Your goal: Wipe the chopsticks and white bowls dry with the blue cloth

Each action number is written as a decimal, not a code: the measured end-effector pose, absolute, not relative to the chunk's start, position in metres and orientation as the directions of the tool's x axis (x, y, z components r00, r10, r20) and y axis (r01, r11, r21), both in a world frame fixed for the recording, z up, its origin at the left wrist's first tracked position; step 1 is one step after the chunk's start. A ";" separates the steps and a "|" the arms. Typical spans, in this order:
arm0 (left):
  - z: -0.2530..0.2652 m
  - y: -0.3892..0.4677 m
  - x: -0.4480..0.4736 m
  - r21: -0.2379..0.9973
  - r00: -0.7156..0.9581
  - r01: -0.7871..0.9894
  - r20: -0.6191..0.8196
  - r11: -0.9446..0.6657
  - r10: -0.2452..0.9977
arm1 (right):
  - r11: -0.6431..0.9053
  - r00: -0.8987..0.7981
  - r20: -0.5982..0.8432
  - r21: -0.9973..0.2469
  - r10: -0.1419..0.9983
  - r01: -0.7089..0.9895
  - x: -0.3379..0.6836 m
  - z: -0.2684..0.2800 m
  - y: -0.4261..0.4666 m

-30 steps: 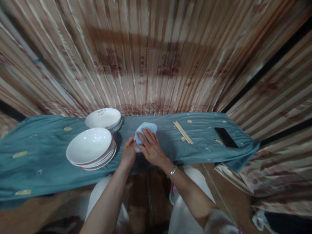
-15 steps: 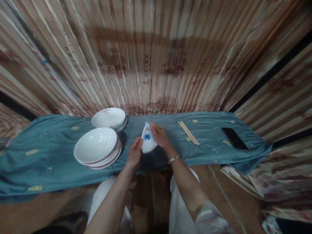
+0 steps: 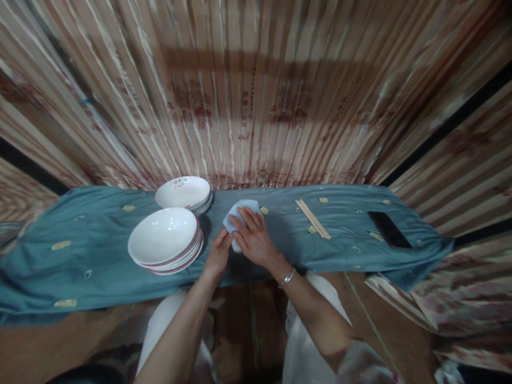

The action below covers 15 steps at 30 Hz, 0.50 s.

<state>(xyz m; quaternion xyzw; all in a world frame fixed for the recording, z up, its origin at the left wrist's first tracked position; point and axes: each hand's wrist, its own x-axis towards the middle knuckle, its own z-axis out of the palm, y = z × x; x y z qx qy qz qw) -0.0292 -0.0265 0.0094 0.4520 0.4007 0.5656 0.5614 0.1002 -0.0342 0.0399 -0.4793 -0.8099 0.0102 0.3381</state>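
Observation:
My left hand point(image 3: 219, 252) pinches the near left edge of a small white dish point(image 3: 236, 247) in front of me. Only a sliver of that dish shows, and its exact kind is hidden. Over it lies a light blue cloth point(image 3: 243, 205), pressed down by my right hand point(image 3: 256, 236), whose fingers curl on the cloth. A bracelet sits on my right wrist. To the left of my hands stand a near stack of white bowls point(image 3: 164, 237) with red rims and a farther stack of white dishes point(image 3: 186, 191) with a flower print.
The table bears a teal cloth point(image 3: 104, 250). Several wooden chopsticks point(image 3: 312, 218) lie to the right of my hands, and a black phone point(image 3: 389, 229) farther right. A patterned curtain point(image 3: 256, 117) hangs just behind the table.
The dish showed its side with a blue flower before; now the blue cloth covers most of it. My right hand has moved from its right edge to on top of it.

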 end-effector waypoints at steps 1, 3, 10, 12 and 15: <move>0.010 -0.027 -0.030 0.964 0.043 -0.259 0.070 -0.057 0.997 | 0.551 -0.330 0.529 -0.340 0.782 0.762 0.101 0.041 -0.035; 0.012 -0.027 -0.031 0.977 0.057 -0.206 0.073 -0.060 0.996 | 0.556 -0.321 0.524 -0.387 0.789 0.735 0.107 0.041 -0.033; 0.017 -0.032 -0.035 0.993 0.107 -0.112 0.036 -0.024 0.994 | 0.410 -0.093 0.412 -0.803 0.906 0.433 0.136 0.024 0.007; 0.018 -0.034 -0.036 0.994 0.111 -0.107 0.034 -0.022 0.993 | 0.310 -0.032 0.316 -0.898 0.948 0.312 0.141 0.015 0.017; 0.019 -0.035 -0.037 0.996 0.110 -0.087 0.038 -0.029 0.993 | 0.194 0.049 0.200 -0.975 0.979 0.106 0.143 0.003 0.029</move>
